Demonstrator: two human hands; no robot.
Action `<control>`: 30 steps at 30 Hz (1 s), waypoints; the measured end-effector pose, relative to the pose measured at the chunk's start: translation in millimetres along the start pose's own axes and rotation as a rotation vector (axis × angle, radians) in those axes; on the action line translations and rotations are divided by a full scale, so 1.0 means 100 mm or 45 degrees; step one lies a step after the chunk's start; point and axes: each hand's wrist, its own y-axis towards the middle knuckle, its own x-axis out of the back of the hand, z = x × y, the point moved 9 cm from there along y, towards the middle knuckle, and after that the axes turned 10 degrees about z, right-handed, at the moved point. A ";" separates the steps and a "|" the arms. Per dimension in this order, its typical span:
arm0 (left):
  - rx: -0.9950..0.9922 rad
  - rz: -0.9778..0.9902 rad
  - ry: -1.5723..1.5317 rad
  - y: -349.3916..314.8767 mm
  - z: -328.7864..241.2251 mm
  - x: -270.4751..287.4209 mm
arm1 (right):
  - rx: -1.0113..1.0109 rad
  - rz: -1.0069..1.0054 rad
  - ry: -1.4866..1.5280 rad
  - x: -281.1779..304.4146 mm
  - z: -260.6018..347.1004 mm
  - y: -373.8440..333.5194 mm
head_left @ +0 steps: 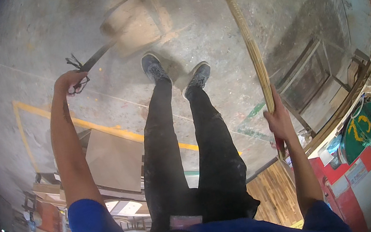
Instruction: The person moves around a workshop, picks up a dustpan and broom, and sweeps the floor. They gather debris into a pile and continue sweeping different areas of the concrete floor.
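Note:
My left hand (71,81) grips the dark handle of a dustpan (137,25), with black ties (77,68) bunched at the grip. The pan hangs low over the floor beyond my feet, its inside coated in tan dust; whether it touches the floor I cannot tell. My right hand (280,121) is wrapped around the long straw-coloured handle of a broom (249,40), which reaches away to the top edge of the view. The broom's far end runs out of the picture.
My shoes (153,67) stand on a grey, stained concrete floor (286,13). Yellow tape (103,128) crosses it on the left, beside a brown board (114,158). A rectangular frame (305,77) lies at right, near wooden pieces (356,71) and a green round panel (363,126).

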 end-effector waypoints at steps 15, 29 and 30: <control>-0.059 -0.224 0.613 0.36 -0.10 0.56 | 0.124 0.700 0.786 -2.07 1.41 0.55; -0.340 -0.230 0.239 0.31 0.40 0.26 | -0.076 0.551 0.479 -1.08 0.67 -0.55; -0.307 -0.284 0.326 0.27 0.43 0.26 | -0.004 0.477 0.373 -0.98 0.67 -0.59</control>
